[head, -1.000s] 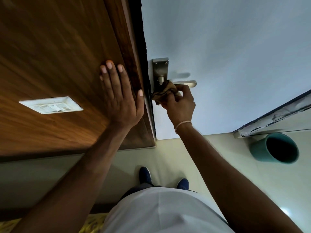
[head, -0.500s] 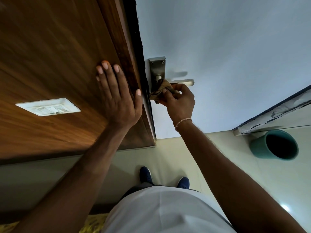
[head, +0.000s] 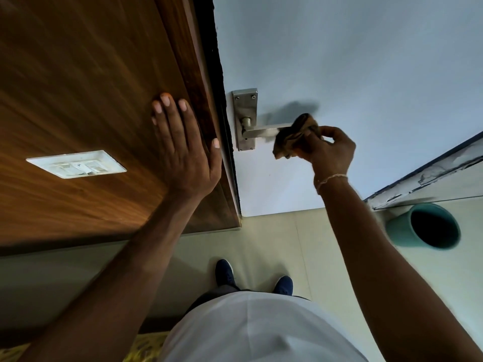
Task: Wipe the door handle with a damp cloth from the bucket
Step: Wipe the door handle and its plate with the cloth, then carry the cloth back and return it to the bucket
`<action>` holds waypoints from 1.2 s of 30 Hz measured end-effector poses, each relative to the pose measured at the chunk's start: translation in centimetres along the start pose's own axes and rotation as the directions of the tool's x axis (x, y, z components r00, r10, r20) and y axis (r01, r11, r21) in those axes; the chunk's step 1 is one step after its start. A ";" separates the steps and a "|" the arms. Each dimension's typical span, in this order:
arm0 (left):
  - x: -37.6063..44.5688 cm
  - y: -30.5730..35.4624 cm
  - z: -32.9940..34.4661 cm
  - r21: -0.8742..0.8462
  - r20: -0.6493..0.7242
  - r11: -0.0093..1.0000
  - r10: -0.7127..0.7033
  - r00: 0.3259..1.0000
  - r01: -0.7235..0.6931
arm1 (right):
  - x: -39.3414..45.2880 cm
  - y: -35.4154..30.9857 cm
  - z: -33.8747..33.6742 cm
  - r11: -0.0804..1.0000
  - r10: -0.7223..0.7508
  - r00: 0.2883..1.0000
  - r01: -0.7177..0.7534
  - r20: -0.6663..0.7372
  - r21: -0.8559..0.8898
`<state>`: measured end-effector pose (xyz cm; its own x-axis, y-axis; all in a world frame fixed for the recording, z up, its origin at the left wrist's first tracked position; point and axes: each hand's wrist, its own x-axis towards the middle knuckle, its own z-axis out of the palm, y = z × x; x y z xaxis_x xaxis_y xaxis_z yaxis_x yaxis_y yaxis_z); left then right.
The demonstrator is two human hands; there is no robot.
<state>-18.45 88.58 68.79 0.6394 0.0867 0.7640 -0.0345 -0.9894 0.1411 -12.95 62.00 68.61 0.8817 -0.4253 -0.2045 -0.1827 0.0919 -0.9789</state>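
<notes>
A steel lever door handle sticks out from its back plate on the pale blue door. My right hand is closed around a crumpled brown cloth, which covers the lever's outer end. The lever's stem and inner half are bare. My left hand lies flat, fingers spread, on the brown wooden panel left of the door edge. A teal bucket stands on the floor at the lower right, its inside dark.
A white switch plate is set in the wooden panel. My two dark blue shoes stand on pale floor tiles below the door. A chipped door frame edge runs above the bucket.
My right hand has slid the cloth along the lever, from the stem near the back plate out to the lever's free end. My left hand has stayed flat on the wood.
</notes>
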 end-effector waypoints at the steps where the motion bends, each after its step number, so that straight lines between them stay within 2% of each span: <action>1: 0.0 0.1 -0.1 -0.004 0.005 1.000 -0.001 1.000 0.001 | 0.6 -0.3 -0.7 1.000 0.005 0.999 -0.005 -0.045 0.004; 4: 0.0 0.7 -0.5 -0.025 0.020 1.000 -0.017 1.000 0.018 | 1.8 -1.5 -2.7 0.999 -0.008 0.993 0.013 -0.121 0.041; 8: -0.7 3.2 -1.2 -0.158 0.085 0.987 -0.017 0.996 0.030 | 0.5 -1.6 -4.3 0.999 -0.040 0.996 0.042 -0.079 0.018; 10: -1.9 5.3 -1.3 -0.291 0.150 0.956 0.077 0.986 -0.031 | -1.1 -1.0 -4.8 0.998 -0.053 0.996 0.055 -0.067 0.028; 13: -3.5 8.7 -0.7 -0.527 0.251 0.845 0.258 0.933 -0.092 | -4.0 -0.4 -6.2 0.998 -0.051 0.996 0.052 -0.068 0.024; 15: -4.5 10.9 0.2 -0.657 0.363 0.753 0.298 0.883 0.016 | -5.7 -0.6 -7.4 0.998 -0.063 0.991 0.062 -0.117 -0.016; 16: -5.0 11.9 0.6 -0.690 0.466 0.709 0.277 0.840 0.149 | -6.4 -0.8 -8.1 0.996 -0.077 0.985 0.071 -0.152 -0.046; 17: -5.4 13.0 1.3 -0.679 0.599 0.654 0.233 0.766 0.332 | -6.8 -1.0 -9.0 0.994 -0.096 0.978 0.083 -0.188 -0.077; 18: -5.6 14.2 1.7 -0.621 0.731 0.581 0.186 0.656 0.527 | -7.2 -1.3 -9.9 0.991 -0.115 0.970 0.095 -0.214 -0.098; 20: -5.3 16.7 2.7 -0.400 0.916 0.349 0.116 0.385 0.847 | -7.5 -1.4 -12.3 0.985 -0.137 0.954 0.102 -0.265 -0.142; 21: -5.0 18.1 3.3 -0.252 0.965 0.225 0.127 0.228 0.941 | -7.6 -1.3 -13.8 0.982 -0.142 0.944 0.096 -0.297 -0.162; 22: -4.6 19.5 3.8 -0.086 0.985 0.132 0.159 0.064 0.987 | -7.6 -1.3 -15.5 0.981 -0.137 0.938 0.085 -0.319 -0.174; 23: -4.4 20.8 4.4 0.063 0.974 0.080 0.211 -0.079 0.995 | -7.7 -1.2 -17.1 0.983 -0.125 0.935 0.073 -0.331 -0.166; 24: -4.1 21.8 4.7 0.172 0.941 0.061 0.284 -0.182 0.983 | -7.6 -1.2 -18.6 0.990 -0.101 0.938 0.063 -0.332 -0.123; 25: -3.9 23.3 4.9 0.244 0.895 0.060 0.370 -0.249 0.968 | -7.4 -1.3 -20.3 0.997 -0.067 0.943 0.056 -0.326 -0.043; 26: -3.7 24.8 4.8 0.284 0.845 0.056 0.457 -0.278 0.957 | -7.2 -1.4 -22.0 0.997 -0.028 0.954 0.050 -0.299 0.065; 28: -3.7 28.3 4.6 0.312 0.762 0.018 0.593 -0.262 0.950 | -6.6 -1.5 -25.5 0.970 0.048 0.973 0.009 -0.226 0.243; 30: -3.8 32.3 4.2 0.328 0.705 -0.046 0.676 -0.213 0.943 | -5.7 -1.3 -29.3 0.953 0.115 0.978 -0.059 -0.175 0.297; 32: -3.9 35.7 4.2 0.376 0.676 -0.102 0.710 -0.197 0.921 | -5.0 -0.7 -32.7 0.960 0.160 0.968 -0.107 -0.195 0.257; 36: -4.8 42.3 4.0 0.299 0.715 0.039 0.653 -0.251 0.953 | -3.7 -0.3 -39.9 0.939 0.272 0.916 -0.185 -0.294 0.291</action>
<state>-19.89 45.81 68.57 0.3661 -0.7510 -0.5496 0.8380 0.0093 0.5455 -33.49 27.64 69.51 0.6304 -0.6291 -0.4547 -0.2083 0.4272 -0.8798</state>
